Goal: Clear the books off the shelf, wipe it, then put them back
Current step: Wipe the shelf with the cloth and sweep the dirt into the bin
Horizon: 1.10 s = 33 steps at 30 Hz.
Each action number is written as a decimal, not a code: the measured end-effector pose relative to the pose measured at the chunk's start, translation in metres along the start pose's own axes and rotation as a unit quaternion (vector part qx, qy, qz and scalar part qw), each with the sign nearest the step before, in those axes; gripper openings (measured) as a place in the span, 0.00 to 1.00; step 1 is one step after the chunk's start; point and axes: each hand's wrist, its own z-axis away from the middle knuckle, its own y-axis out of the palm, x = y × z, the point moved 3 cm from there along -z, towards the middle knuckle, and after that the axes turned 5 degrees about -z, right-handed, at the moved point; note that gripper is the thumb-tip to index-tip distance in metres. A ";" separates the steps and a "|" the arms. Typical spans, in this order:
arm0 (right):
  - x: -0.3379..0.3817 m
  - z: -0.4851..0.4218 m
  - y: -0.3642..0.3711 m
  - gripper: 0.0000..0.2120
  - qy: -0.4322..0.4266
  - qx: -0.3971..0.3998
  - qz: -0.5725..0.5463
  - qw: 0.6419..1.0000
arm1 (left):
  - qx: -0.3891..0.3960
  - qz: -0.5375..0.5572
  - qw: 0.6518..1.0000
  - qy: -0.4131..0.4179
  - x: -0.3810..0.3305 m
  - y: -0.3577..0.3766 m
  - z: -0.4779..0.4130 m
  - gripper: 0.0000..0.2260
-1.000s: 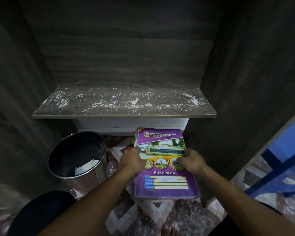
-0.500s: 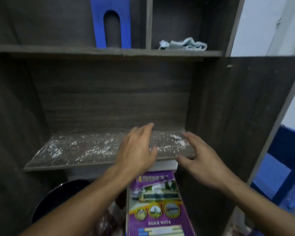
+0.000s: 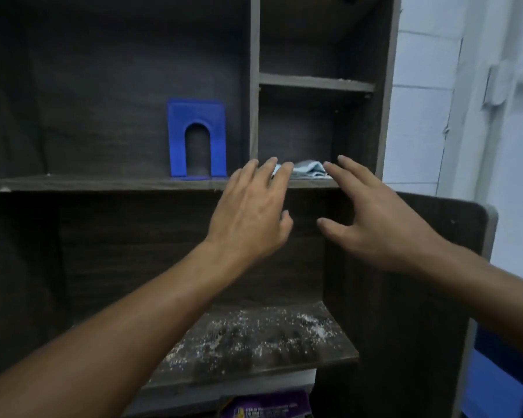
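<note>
The low dark wooden shelf is bare of books and speckled with white dust. A sliver of the purple notebook stack shows on the floor below it. A crumpled light blue cloth lies on the upper shelf, in the right-hand compartment. My left hand and my right hand are both raised with fingers spread, just in front of and below the cloth, holding nothing. The left fingertips partly cover the cloth's left end.
A blue metal bookend stands on the upper shelf left of a vertical divider. The cabinet's right side panel juts forward. A white wall lies beyond it.
Both hands let go of the purple notebooks on the floor and rose past the dusty shelf up to the upper shelf with the cloth. The view tilted upward with them.
</note>
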 end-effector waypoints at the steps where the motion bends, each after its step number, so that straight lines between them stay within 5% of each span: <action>1: 0.000 -0.008 -0.005 0.40 -0.004 -0.003 0.013 1.000 | -0.005 -0.006 1.000 0.004 0.000 0.000 -0.008 0.33; 12: -0.030 -0.087 -0.018 0.41 -0.017 -0.004 0.146 0.989 | 0.006 -0.020 1.000 0.018 0.009 0.019 -0.081 0.36; 17: -0.048 -0.116 -0.006 0.40 0.021 0.015 0.131 0.991 | 0.070 0.047 0.996 -0.003 0.012 0.044 -0.103 0.35; 27: -0.084 -0.161 0.022 0.21 0.054 0.070 0.065 0.994 | 0.189 0.119 0.975 -0.011 0.022 0.076 -0.124 0.22; 33: -0.097 -0.164 0.033 0.21 0.065 0.084 0.046 0.993 | 0.211 0.144 0.966 -0.045 0.022 0.094 -0.136 0.18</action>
